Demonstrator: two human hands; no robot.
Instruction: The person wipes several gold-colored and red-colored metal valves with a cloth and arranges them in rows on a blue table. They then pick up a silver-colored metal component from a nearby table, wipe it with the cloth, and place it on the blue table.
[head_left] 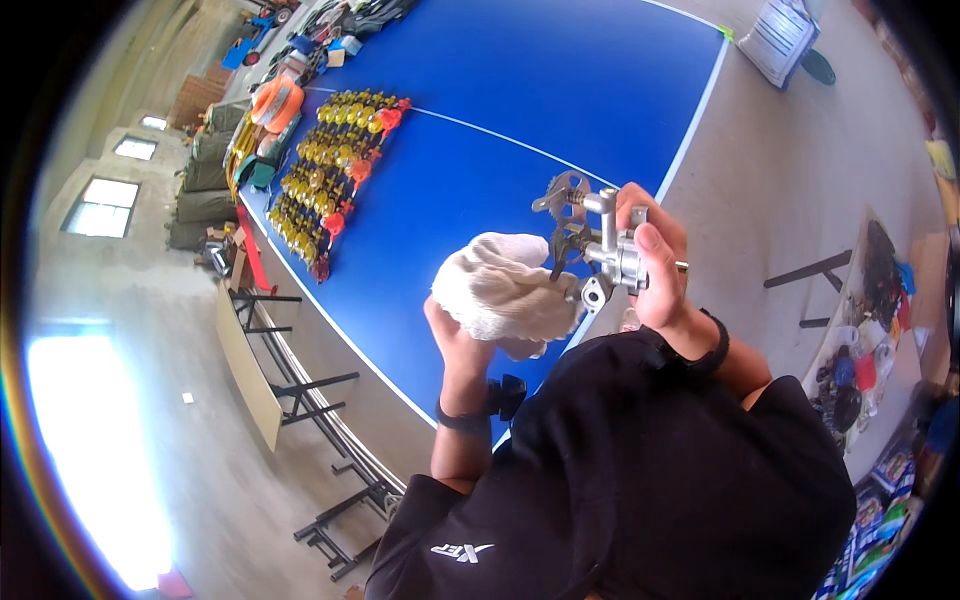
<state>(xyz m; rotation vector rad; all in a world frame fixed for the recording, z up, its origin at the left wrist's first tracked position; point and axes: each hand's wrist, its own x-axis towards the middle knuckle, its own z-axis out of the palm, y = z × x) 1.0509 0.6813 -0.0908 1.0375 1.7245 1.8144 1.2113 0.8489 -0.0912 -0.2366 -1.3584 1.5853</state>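
Note:
Over the near edge of the blue table (480, 170), my left hand (462, 345) is closed round a bunched white cloth (498, 290); the cloth covers most of its fingers. My right hand (662, 268) grips a silver metal mechanical part (622, 262) from its right side, with the thumb towards me. That part has a rounded body, an upright tube, a small flange with a hole and darker toothed or lever-like plates on its left. The cloth is right beside the flange and plates; whether it presses on them I cannot tell.
Rows of yellow round-bodied pieces (335, 150) with orange-red ones lie on the table's left part. Orange rolls (277, 103) lie beyond them. Folded tables (250, 365) stand left. A side table (880, 400) with assorted items is at right, a white sack (778, 42) far right.

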